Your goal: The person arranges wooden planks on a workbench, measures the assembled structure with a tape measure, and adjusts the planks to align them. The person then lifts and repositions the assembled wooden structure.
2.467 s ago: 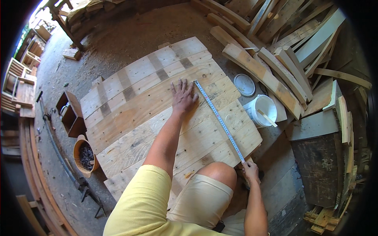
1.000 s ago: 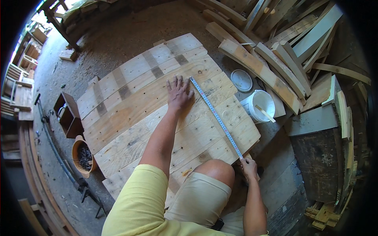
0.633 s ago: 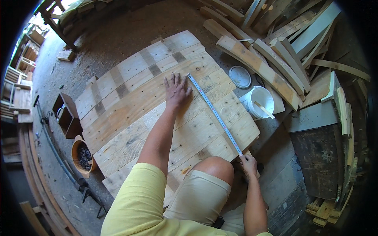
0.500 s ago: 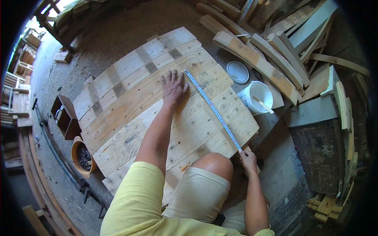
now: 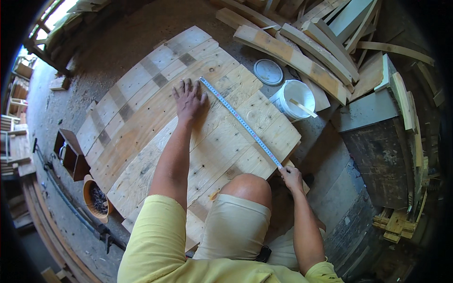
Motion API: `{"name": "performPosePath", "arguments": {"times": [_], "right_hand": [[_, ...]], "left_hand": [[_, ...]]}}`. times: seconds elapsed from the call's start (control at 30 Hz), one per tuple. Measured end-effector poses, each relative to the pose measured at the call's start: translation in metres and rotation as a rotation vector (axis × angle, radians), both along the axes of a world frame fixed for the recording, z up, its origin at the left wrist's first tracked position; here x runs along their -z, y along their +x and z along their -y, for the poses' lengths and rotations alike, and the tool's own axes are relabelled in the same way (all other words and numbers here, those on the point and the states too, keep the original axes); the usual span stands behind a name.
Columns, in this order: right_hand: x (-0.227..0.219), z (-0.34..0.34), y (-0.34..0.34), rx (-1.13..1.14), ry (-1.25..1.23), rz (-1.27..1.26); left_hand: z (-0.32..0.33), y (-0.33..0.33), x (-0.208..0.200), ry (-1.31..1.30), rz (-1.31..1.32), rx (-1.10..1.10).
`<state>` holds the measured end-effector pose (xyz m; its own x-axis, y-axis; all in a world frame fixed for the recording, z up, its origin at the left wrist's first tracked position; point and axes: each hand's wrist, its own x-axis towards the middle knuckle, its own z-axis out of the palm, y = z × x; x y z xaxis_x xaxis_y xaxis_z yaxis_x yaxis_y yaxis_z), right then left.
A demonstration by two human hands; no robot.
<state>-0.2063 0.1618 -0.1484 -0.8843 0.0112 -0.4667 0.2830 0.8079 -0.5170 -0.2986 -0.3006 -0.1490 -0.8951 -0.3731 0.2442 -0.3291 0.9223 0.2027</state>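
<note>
A wide panel of pale wooden planks [image 5: 222,146] lies in front of me, dotted with nail holes and crossed by darker bands. Flat on its planks rests my left hand [image 5: 189,100], fingers spread, holding nothing. A blue-white tape measure [image 5: 240,121] stretches straight across the panel, from beside my left fingertips to the near right edge. There my right hand [image 5: 291,178] has its fingers closed around the near end of the tape; the tape's case is hidden in the grip. My bent knee [image 5: 246,193] is over the panel's near edge.
Right of the panel stand a white bucket [image 5: 292,100] with a stick across it and a round lid [image 5: 268,71]. Curved timber pieces [image 5: 292,61] are heaped beyond. On the left are a brown wooden box [image 5: 71,154], a bowl of nails [image 5: 96,198] and a long bar clamp [image 5: 71,198].
The whole scene has shifted left and slightly up in the picture as my head moved. Both hands and the tape keep about the same places on the panel.
</note>
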Motion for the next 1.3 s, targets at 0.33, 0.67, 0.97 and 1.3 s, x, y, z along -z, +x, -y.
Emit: {"name": "performPosePath", "arguments": {"times": [0.33, 0.67, 0.97, 1.3], "right_hand": [[0.002, 0.001, 0.0, 0.004, -0.013, -0.015], [0.003, 0.002, 0.001, -0.017, 0.007, -0.053], [0.002, 0.003, 0.002, -0.004, -0.007, -0.046], [-0.003, 0.003, 0.001, -0.019, 0.013, -0.041]], "left_hand": [[0.003, 0.0, 0.002, -0.008, 0.021, -0.008], [0.003, 0.002, 0.0, 0.01, 0.004, 0.003], [0.003, 0.001, -0.001, 0.009, 0.009, -0.004], [0.001, 0.001, -0.002, 0.022, -0.008, -0.002]]}}
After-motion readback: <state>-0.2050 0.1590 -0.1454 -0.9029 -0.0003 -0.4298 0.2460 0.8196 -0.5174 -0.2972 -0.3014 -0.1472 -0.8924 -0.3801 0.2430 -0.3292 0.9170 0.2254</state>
